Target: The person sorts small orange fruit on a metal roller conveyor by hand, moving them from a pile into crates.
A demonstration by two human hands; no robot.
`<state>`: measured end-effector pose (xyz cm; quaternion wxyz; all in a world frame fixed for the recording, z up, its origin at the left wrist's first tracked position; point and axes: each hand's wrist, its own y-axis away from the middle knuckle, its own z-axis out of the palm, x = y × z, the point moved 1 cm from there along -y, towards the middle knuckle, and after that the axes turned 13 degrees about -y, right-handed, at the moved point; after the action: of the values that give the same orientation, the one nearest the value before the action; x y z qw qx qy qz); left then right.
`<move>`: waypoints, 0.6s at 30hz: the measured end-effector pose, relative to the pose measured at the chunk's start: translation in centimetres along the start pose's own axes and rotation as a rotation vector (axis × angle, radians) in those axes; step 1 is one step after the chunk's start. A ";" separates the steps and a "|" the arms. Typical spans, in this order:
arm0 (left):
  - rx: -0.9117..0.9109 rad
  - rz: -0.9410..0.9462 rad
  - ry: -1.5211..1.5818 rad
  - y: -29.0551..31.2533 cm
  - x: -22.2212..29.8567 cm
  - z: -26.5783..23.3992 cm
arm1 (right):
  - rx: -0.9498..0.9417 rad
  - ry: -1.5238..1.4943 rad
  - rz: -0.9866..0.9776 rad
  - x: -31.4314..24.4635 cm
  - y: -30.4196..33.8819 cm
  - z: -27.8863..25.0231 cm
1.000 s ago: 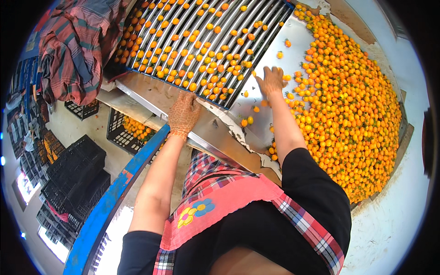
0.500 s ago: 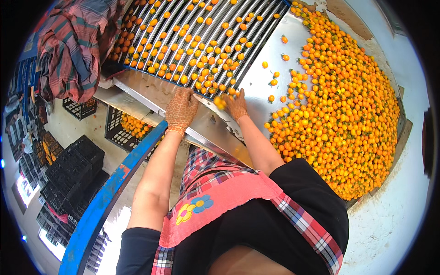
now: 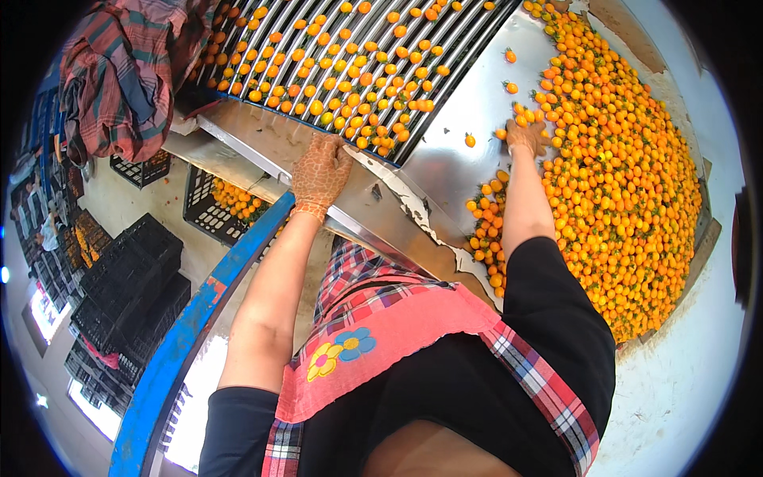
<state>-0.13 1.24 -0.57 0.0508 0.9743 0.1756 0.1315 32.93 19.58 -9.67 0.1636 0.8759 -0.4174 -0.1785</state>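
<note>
My left hand (image 3: 319,176), in an orange patterned glove, rests on the metal ledge (image 3: 262,131) at the near edge of the roller conveyor (image 3: 266,75). Its fingers curl downward and the tips are hidden. My right hand (image 3: 527,138), gloved alike, reaches out over the metal sheet (image 3: 445,171). Its fingers are spread against the left side of a big heap of orange cherry tomatoes (image 3: 620,191). Many loose cherry tomatoes (image 3: 316,107) lie on the rollers, several bunched at the near corner beyond my left hand.
A blue painted rail (image 3: 191,334) slants past my left forearm. Below the ledge stands a black crate (image 3: 199,199) with cherry tomatoes inside. Black crates (image 3: 131,278) are stacked on the floor at left. Plaid cloth (image 3: 119,79) hangs at the far left.
My right hand has moved from the near corner of the rollers, where it touched tomatoes, to the heap on the right. My left hand stays on the ledge.
</note>
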 end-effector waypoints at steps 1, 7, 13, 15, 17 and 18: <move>0.006 0.007 0.009 -0.1 0.1 0.0 | 0.035 -0.069 -0.033 -0.6 -0.9 1.6; -0.013 0.001 -0.029 0.0 -0.2 -0.1 | -0.310 -0.641 -0.691 -7.5 4.0 7.5; -0.033 -0.009 0.032 -0.3 0.5 -0.3 | -0.677 -0.186 -1.351 -5.7 11.4 15.3; -0.022 -0.005 0.015 -0.1 0.3 -0.4 | -0.796 0.057 -1.449 -5.3 14.8 15.0; -0.061 -0.016 -0.001 -0.2 0.2 -0.3 | -0.741 0.393 -1.584 -4.3 16.4 14.5; -0.101 -0.025 -0.007 -0.1 0.2 -0.5 | -0.674 0.351 -1.612 -3.1 15.6 14.9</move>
<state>-0.10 1.46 -0.02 0.1020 0.9687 0.1807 0.1361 13.90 10.65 -15.48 0.2989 0.8234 0.4313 -0.2157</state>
